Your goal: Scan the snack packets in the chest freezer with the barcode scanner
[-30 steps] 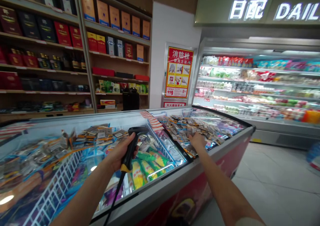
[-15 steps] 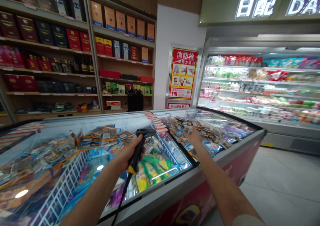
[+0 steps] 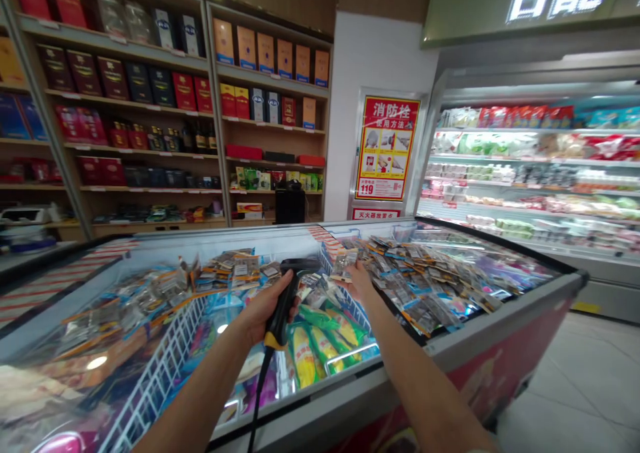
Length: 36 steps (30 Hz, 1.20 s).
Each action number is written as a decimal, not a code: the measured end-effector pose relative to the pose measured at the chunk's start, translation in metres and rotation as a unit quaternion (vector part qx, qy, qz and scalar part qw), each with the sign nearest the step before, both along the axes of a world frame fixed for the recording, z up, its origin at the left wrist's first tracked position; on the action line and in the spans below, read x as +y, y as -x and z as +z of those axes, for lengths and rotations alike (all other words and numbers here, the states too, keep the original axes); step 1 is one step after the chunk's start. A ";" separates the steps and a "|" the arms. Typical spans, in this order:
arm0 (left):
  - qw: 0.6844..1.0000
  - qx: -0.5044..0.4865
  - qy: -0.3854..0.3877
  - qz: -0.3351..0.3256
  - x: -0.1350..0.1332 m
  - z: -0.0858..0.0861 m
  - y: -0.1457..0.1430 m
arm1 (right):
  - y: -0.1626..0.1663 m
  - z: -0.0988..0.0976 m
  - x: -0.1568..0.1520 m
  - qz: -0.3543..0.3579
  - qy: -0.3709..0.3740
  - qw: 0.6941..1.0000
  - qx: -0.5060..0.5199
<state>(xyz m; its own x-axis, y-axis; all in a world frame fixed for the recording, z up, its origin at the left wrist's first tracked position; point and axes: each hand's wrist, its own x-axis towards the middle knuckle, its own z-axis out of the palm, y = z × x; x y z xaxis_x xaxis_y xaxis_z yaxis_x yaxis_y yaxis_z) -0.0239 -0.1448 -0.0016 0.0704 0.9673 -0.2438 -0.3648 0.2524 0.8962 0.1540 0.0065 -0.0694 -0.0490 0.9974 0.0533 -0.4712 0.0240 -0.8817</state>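
My left hand (image 3: pixel 261 311) is wrapped round the grip of a black and yellow barcode scanner (image 3: pixel 283 309), its cable (image 3: pixel 259 386) hanging down. The scanner's head points right, toward my right hand (image 3: pixel 359 281). That hand pinches a small flat snack packet (image 3: pixel 345 263) with a clear, brownish front, held up over the chest freezer (image 3: pixel 350 389). Right of it, a heap of similar packets (image 3: pixel 425 276) lies spread over the freezer's glass top. More packets (image 3: pixel 235 266) lie to the left. Under the glass are yellow and green bags (image 3: pixel 320 346).
White wire baskets (image 3: pixel 165 346) divide the freezer. Behind it stand shelves (image 3: pixel 150 99) of boxes and bottles, and a red and yellow poster (image 3: pixel 387 147) on the wall. A lit open fridge (image 3: pixel 530 166) stands at the right, with tiled floor (image 3: pixel 575 373) before it.
My right hand has come left from the packet heap, bringing a packet near the scanner. My left hand keeps its hold on the scanner. The view has turned a little left.
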 end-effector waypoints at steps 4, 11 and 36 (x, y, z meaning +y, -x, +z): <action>1.000 0.001 0.000 0.011 -0.002 -0.001 0.006 | 0.013 -0.007 0.002 0.006 -0.027 0.999 0.026; 1.000 -0.001 0.007 0.000 -0.003 0.001 0.000 | 0.014 -0.012 0.007 -0.013 -0.012 0.999 0.032; 0.991 -0.084 -0.045 -0.097 -0.011 0.023 -0.019 | 0.046 -0.013 0.001 -0.016 -0.074 0.997 0.009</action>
<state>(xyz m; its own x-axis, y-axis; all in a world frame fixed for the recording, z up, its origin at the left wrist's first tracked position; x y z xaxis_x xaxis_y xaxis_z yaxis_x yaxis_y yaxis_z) -0.0048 -0.1561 0.0216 0.2900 0.9486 -0.1268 -0.4623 0.2549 0.8493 0.1075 0.0076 -0.0819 -0.0160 0.9796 0.2003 -0.4831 0.1678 -0.8594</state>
